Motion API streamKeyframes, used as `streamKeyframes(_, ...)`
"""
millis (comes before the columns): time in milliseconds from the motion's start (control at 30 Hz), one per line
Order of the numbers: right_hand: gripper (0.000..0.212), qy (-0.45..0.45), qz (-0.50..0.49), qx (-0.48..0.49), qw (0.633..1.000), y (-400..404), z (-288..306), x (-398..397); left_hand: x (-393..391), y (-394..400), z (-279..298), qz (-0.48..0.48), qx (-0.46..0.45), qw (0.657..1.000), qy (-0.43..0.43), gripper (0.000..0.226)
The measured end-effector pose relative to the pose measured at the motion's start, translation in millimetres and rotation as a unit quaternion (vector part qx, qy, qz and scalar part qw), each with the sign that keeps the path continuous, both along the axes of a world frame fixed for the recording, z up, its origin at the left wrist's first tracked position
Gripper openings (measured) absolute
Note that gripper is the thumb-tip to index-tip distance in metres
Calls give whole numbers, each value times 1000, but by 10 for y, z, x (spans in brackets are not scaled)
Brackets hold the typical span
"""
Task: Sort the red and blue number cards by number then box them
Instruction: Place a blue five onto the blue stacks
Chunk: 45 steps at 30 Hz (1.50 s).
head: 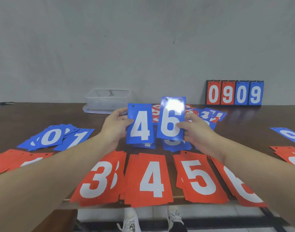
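The left hand [115, 127] is gripping a blue 4 card [140, 123] by its left edge, thumb across the face, holding it upright above the middle of the worktop [243, 131]. The right hand [197, 131] is pinching a blue 6 card [171, 118] by its right edge, just beside the 4; glare is washing out the top of the 6. Both cards are showing white digits and two punched holes along the top. Red piles are lying along the near edge: 3 [100, 180], 4 [149, 180] and 5 [200, 178], some overhanging it. Blue 0 [50, 137] and 1 [76, 139] piles are lying toward the left. A clear box [108, 99] is sitting at the far edge, and a scoreboard [234, 93] reading 0909 is standing toward the far right corner. Bare worktop is showing at the far left and right of centre.
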State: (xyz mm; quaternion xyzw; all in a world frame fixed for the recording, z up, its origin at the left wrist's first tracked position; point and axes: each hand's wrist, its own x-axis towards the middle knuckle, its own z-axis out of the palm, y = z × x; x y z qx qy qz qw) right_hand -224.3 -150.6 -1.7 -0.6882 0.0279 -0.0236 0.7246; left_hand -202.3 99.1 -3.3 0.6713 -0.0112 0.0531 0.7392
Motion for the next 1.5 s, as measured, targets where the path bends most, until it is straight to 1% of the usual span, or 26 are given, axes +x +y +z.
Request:
streamKeyframes(67, 31, 12, -10, -11, 1000, -23, -43, 79, 58, 105, -31, 27, 26, 999, -2, 37)
streamKeyframes(100, 37, 17, -20, -33, 999, -29, -62, 122, 89, 158, -46, 44, 39, 998, 0, 37)
streamKeyframes(200, 42, 31, -36, -113, 992, -21, -108, 218, 194, 273, -95, 89, 67, 994, 19, 38)
streamKeyframes(333, 36, 38, -54, -144, 987, 48, -128, 355, 334, 318, -185, 104, 148, 983, 43, 49)
streamKeyframes(400, 32, 36, -66, -164, 984, 87, -126, 424, 410, 281, -213, 105, 162, 980, 51, 51)
streamKeyframes(500, 27, 27, -81, -181, 980, 111, -106, 506, 519, 136, -232, 62, 137, 986, 73, 54)
streamKeyframes(567, 24, 21, -80, -181, 980, 89, -91, 537, 559, -10, -228, 28, 156, 986, 53, 57)
streamKeyframes(633, 22, 15, -77, -175, 981, 46, -74, 547, 585, -137, -221, 4, 201, 979, 30, 60)
streamKeyframes(767, 18, 14, -85, -200, 976, -99, -75, 537, 651, -241, -304, -24, 341, 940, 2, 62)
streamKeyframes(800, 18, 14, -88, -203, 975, -149, -73, 521, 662, -249, -330, -26, 385, 923, -4, 62)
streamKeyframes(867, 20, 16, -98, -205, 974, -267, -67, 479, 657, -272, -371, -22, 500, 866, -13, 61)
streamKeyframes(900, 22, 16, -105, -207, 973, -328, -55, 453, 640, -290, -381, -13, 540, 841, -19, 59)
streamKeyframes(933, 23, 14, -113, -208, 971, -395, -42, 429, 615, -313, -380, -11, 558, 829, -26, 56)
streamKeyframes(1033, 16, -2, -135, -223, 965, -589, 31, 357, 539, -403, -367, -23, 559, 827, -55, 47)
streamKeyframes(1133, 11, 4, -143, -275, 951, -818, 64, 287, 467, -536, -350, -43, 560, 821, -103, 39)
streamKeyframes(1167, 13, 12, -139, -290, 947, -899, 50, 265, 446, -582, -346, -53, 561, 816, -125, 38)
streamKeyframes(1267, 19, 56, -132, -319, 937, -1111, -31, 224, 416, -704, -359, -80, 587, 785, -180, 34)
streamKeyframes(1300, 17, 62, -130, -328, 934, -1155, -54, 219, 416, -732, -367, -87, 587, 783, -188, 34)
streamKeyframes(1367, 14, 63, -123, -357, 924, -1212, -94, 231, 411, -785, -369, -97, 574, 792, -186, 33)
streamKeyframes(1433, 13, 56, -111, -417, 900, -1215, -124, 256, 413, -829, -357, -97, 577, 790, -181, 31)
streamKeyframes(1500, 17, 64, -83, -514, 852, -1205, -162, 296, 426, -864, -339, -93, 590, 782, -181, 30)
